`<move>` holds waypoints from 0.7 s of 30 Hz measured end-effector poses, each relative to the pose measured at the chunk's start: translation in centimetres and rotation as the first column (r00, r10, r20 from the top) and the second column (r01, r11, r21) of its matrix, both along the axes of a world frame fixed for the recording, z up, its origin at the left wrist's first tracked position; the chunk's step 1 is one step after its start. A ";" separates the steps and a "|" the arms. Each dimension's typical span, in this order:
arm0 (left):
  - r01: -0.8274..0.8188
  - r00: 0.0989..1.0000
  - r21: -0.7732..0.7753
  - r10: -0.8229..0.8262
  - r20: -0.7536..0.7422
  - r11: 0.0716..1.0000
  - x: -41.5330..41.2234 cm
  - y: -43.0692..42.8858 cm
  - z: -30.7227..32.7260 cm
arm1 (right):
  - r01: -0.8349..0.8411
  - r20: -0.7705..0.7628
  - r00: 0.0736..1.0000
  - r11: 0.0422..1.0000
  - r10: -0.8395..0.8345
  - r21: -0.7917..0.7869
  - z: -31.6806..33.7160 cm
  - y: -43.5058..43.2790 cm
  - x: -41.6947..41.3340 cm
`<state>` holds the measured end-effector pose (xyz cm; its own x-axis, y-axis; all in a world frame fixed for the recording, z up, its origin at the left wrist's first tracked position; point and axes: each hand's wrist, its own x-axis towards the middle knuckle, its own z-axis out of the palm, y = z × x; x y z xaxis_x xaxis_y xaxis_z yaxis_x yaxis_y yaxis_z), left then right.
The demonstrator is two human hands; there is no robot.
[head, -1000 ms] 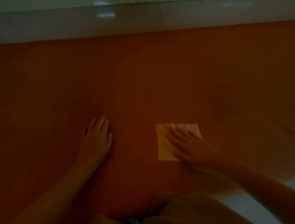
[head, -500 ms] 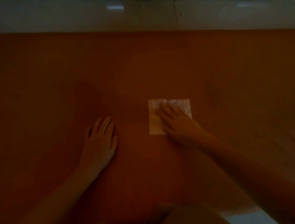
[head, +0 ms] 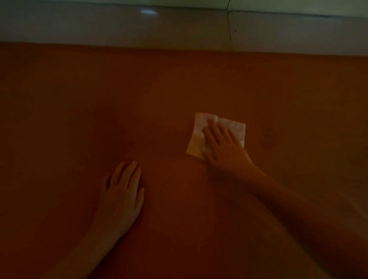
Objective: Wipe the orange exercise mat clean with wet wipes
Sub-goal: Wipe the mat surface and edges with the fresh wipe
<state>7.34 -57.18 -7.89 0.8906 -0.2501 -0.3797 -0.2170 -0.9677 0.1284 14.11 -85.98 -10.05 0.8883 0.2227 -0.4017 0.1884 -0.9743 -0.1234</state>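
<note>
Nearest me, left of the wet wipe (head: 196, 138) and closer in, my left hand (head: 120, 195) lies flat on the orange mat (head: 71, 102). Its fingers are straight and close together, and it holds nothing. I judge it is there to take my weight and pin the mat against the rubbing. Just beyond, my right hand (head: 223, 150) presses on the wipe with straight, slightly spread fingers. The palm covers its near right part without gripping, so the sheet bears flat on the mat. The wipe's left side and far corners show past my fingers. Beyond the wipe the mat runs on to its far edge, but the light is too dim to tell clean from dirty. Past that edge lies pale, glossy floor (head: 174, 28).
</note>
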 end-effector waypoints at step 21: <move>0.029 0.999 0.030 -0.028 -0.036 0.999 11.2 -3.4 0.2 | -0.035 0.036 0.999 0.988 0.030 0.147 -0.7 4.3 3.2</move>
